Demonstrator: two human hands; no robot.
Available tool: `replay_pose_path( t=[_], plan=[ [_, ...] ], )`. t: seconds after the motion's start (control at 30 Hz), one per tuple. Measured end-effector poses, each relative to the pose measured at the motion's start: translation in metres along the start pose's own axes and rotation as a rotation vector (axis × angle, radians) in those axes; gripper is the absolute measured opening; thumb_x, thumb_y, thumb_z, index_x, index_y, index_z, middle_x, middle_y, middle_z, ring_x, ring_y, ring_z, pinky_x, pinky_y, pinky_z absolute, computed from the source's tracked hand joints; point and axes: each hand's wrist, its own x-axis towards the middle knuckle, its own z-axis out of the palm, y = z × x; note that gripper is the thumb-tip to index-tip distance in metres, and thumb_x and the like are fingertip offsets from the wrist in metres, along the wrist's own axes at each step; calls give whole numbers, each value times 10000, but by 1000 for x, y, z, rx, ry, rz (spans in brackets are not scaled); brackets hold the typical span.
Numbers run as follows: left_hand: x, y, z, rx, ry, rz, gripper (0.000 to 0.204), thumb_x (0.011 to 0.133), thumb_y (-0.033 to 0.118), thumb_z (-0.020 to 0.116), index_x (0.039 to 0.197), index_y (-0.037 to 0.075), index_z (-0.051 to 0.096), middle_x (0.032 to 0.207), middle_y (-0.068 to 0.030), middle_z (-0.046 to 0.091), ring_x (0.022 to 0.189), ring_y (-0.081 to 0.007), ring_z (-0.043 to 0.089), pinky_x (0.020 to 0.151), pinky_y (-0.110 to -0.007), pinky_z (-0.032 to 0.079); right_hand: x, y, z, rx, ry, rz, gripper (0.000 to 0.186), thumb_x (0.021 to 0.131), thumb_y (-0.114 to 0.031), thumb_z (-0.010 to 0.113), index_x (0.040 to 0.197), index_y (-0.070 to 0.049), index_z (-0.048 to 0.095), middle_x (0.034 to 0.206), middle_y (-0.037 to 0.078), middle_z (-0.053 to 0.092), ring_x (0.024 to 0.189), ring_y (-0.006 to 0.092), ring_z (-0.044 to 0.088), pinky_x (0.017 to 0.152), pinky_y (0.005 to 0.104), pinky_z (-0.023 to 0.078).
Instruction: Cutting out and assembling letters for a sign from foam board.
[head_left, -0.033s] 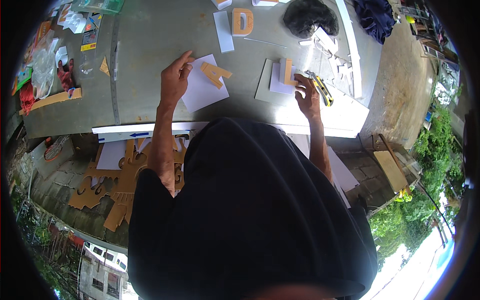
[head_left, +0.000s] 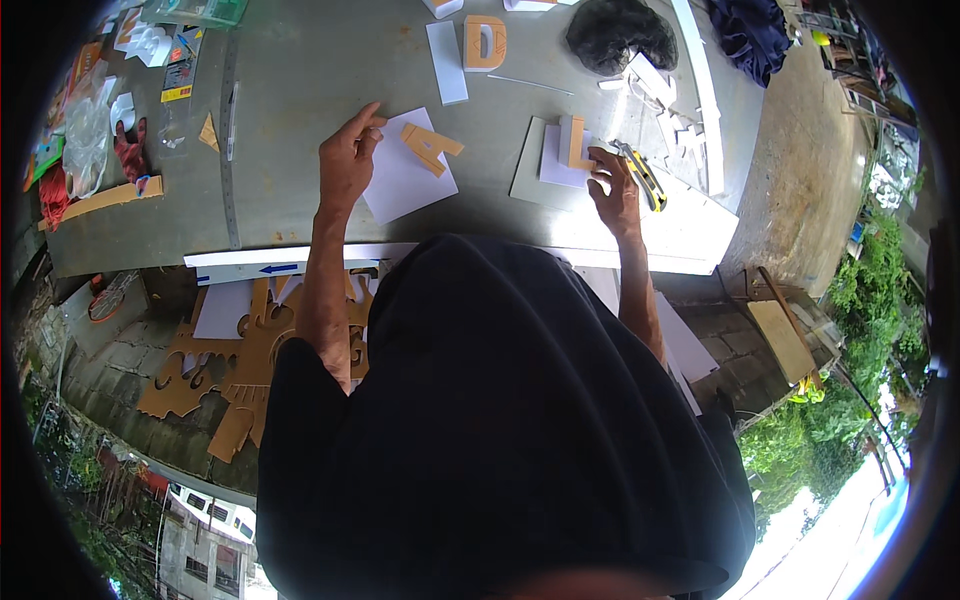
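While left hand (head_left: 348,160) rests fingers loose on white paper sheet (head_left: 405,180), pinning it flat to grey bench (head_left: 300,90), brown cardboard letter cutout (head_left: 430,147) lies on top. Right hand (head_left: 615,190) presses small white card (head_left: 558,160) bearing brown cardboard piece (head_left: 576,142); grip not closed round anything. Yellow-black utility knife (head_left: 643,177) just beside, within reach.

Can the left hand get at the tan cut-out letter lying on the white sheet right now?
Probably yes. The left hand rests at the white sheet's left edge, and the tan letter lies just to its right with nothing between them.
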Motion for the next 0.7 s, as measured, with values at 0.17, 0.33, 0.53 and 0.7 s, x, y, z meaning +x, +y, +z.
replay_pose_path(
  t=[0.17, 0.33, 0.53, 0.7],
  plan=[
    [-9, -10, -3, -116, 62, -153, 361, 998, 106, 653, 1357, 76, 638, 1055, -97, 767, 888, -166, 739, 800, -309, 587, -1, 2, 6, 160, 59, 86, 325, 923, -9, 687, 1242, -67, 682, 1094, 104, 705, 958, 198, 709, 869, 318, 590],
    [-13, -16, -13, -164, 133, -212, 370, 1005, 170, 665, 1358, 61, 638, 1052, -98, 763, 883, -166, 729, 786, -299, 580, -5, 13, 3, 537, 226, 170, 302, 946, -25, 680, 1244, 16, 650, 1002, 110, 725, 878, 159, 714, 830, 308, 584],
    [-16, -25, -23, -232, 176, -283, 388, 1006, 193, 673, 1353, 26, 631, 1053, -100, 757, 876, -162, 718, 755, -285, 576, -13, 19, -4, 381, 169, 131, 309, 937, -31, 691, 1245, -50, 673, 970, 80, 721, 853, 124, 694, 809, 294, 552],
    [-26, -38, -33, -226, 286, -261, 350, 961, 121, 708, 1288, 4, 668, 998, -96, 764, 865, -155, 721, 770, -285, 589, -19, 0, 11, 143, 96, 33, 288, 899, -63, 748, 1178, -133, 729, 1082, 52, 697, 888, 129, 660, 801, 304, 549]
  ],
)
